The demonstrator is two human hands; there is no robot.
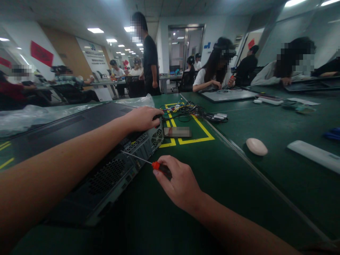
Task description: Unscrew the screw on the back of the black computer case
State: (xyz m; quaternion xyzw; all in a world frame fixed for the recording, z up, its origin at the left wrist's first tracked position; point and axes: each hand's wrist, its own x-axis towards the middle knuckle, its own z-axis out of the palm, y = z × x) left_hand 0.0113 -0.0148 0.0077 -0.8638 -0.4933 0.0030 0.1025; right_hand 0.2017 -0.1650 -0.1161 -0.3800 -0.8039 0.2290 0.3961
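Right hand [177, 182], lower middle, grips a screwdriver [156, 165] — computer case [107, 176] at left, insides hidden; left hand [142, 118] on top, grip unclear.

The bare left forearm [79, 152] stretches from the near left toward the far middle, and the left hand [142, 119] lies with its back upward, fingers bent downward. The bare right forearm [239, 223] comes in from the near right; the right hand [182, 180] sits nearer, thumb [164, 181] and fingers curled into a grip, facing left.
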